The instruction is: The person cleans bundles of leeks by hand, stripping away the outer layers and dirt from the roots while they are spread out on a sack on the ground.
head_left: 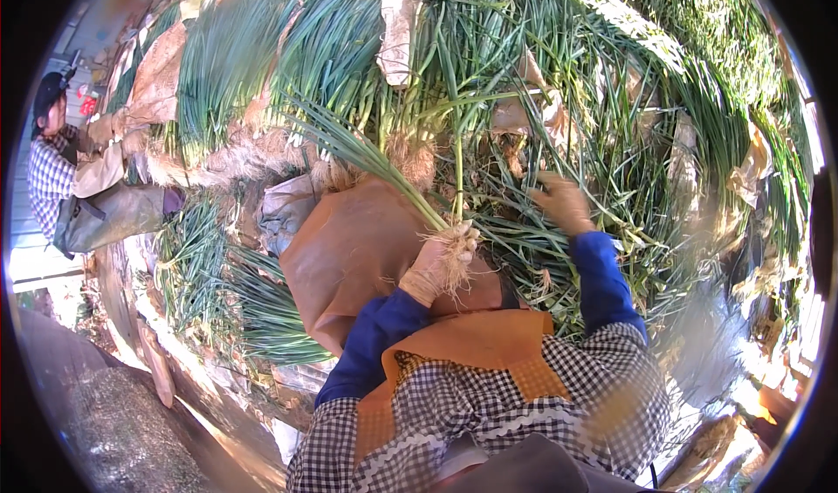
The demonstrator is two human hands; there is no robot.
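In my left hand (pixel 428 270), which wears a pale glove, is a small bunch of green onions (pixel 393 174). Its white bulbs and stringy roots (pixel 458 248) stick up over my fingers, and the leaves slant away to the far left, above the brown apron (pixel 349 240) on my lap. One longer stalk (pixel 458 165) stands apart from the bunch, pointing straight away from me. To the right, my gloved right hand (pixel 563 205) reaches over a loose heap of green onions (pixel 602 179), fingers apart and nothing seen in them.
Long rows of green onions (pixel 305 48) lie across the far side, roots toward me. A pale slab (pixel 397 39) rests among them. More onions (pixel 271 305) lie left of my lap. At the far left a person in a checked shirt (pixel 51 179) sits beside the row.
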